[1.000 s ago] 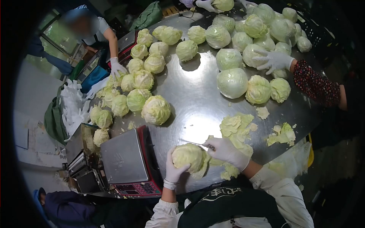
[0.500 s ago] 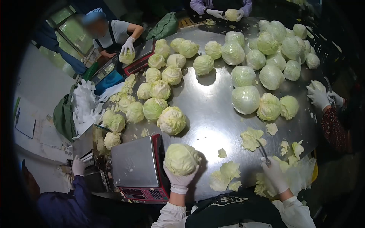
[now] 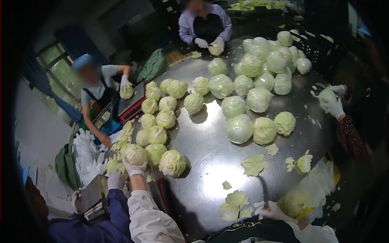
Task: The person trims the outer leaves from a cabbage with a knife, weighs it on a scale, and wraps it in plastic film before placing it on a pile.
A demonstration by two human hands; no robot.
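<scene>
Left of centre in the frame, the gloved left hand (image 3: 135, 168) cups a pale cabbage (image 3: 135, 154), fingers gripping its lower side, among other cabbages (image 3: 157, 134) on a metal worktop (image 3: 202, 141). Toward the lower right, the gloved right hand (image 3: 273, 211) has its fingers closed around a knife (image 3: 265, 191), blade pointing up toward loose leaves (image 3: 253, 165).

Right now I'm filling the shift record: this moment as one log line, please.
left hand: cupping cabbage beside other cabbages | right hand: holding knife | leaf scraps: on metal table
</scene>
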